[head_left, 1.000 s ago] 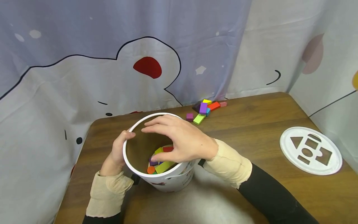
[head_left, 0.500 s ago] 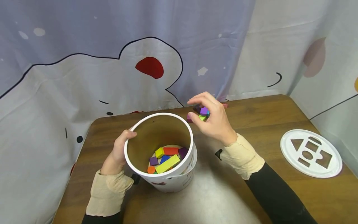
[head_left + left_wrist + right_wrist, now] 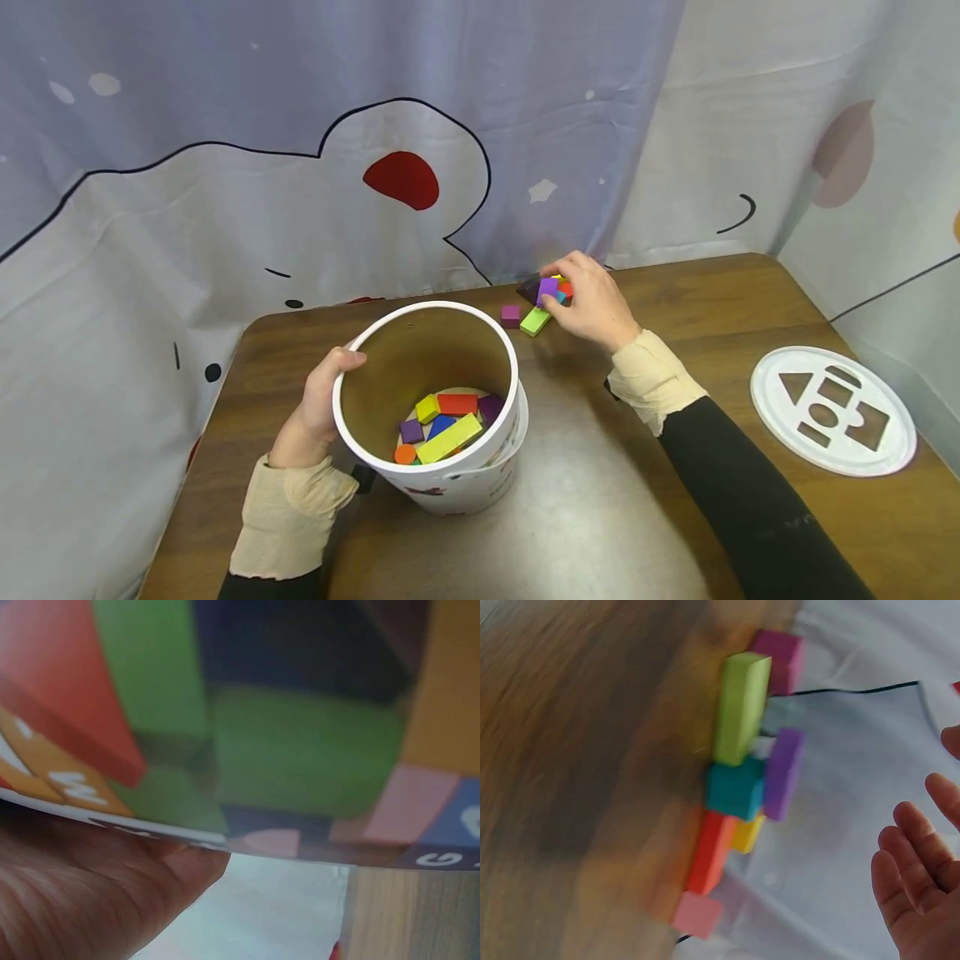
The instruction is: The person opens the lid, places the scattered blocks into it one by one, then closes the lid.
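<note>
My left hand [image 3: 318, 408] grips the rim of a white bucket [image 3: 350, 451], thumb hooked over the edge. Inside the bucket lie several coloured blocks, among them a long yellow-green one [image 3: 450, 439] and a red one [image 3: 457, 405]. The left wrist view is filled by the bucket's printed side [image 3: 307, 750], with part of that hand below. Over a pile of blocks at the back, my right hand [image 3: 596, 304] has thumb and forefinger spread about a purple block [image 3: 548, 289]. In the right wrist view its fingers [image 3: 911, 862] are apart from that block.
Around the purple block lie a lime block [image 3: 739, 712], a magenta cube [image 3: 510, 316], a teal block [image 3: 735, 789], a red block [image 3: 710, 853] and a pink one [image 3: 697, 915]. A white lid with shaped cutouts [image 3: 776, 425] lies at the right. A curtain [image 3: 225, 233] hangs behind the table.
My right hand came out from over the bucket and moved right and back to the block pile. The left hand has kept its grip on the rim.
</note>
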A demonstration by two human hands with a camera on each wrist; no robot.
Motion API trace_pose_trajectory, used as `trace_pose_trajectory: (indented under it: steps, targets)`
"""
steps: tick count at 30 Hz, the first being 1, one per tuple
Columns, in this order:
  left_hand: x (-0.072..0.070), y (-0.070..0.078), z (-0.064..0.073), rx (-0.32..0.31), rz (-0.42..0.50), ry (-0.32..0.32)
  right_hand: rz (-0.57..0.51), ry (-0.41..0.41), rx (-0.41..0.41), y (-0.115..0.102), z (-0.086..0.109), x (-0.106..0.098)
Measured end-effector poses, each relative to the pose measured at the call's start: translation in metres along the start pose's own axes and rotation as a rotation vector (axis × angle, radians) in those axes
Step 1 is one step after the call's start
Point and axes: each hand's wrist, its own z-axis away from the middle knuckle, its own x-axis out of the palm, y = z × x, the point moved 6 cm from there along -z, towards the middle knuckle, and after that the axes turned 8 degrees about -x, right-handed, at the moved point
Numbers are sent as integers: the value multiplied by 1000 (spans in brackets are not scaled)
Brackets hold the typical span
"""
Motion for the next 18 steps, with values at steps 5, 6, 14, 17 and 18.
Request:
trace_pose_trajectory:
  steps: [5, 6, 14, 17, 18]
  targets:
    - [1, 0, -2, -4, -7, -1, 28, -118, 63, 21, 3, 13]
    - [1, 0, -2, -4, -11, 1, 28, -133, 72, 24, 4, 16]
    - [4, 0, -3, -2, 2, -9, 65, -186, 90, 46, 6, 34]
    - [4, 0, -2, -3, 4, -6, 87, -219, 76, 51, 8, 41]
    - [4, 1, -2, -4, 1, -2, 92, -230, 73, 51, 9, 42]
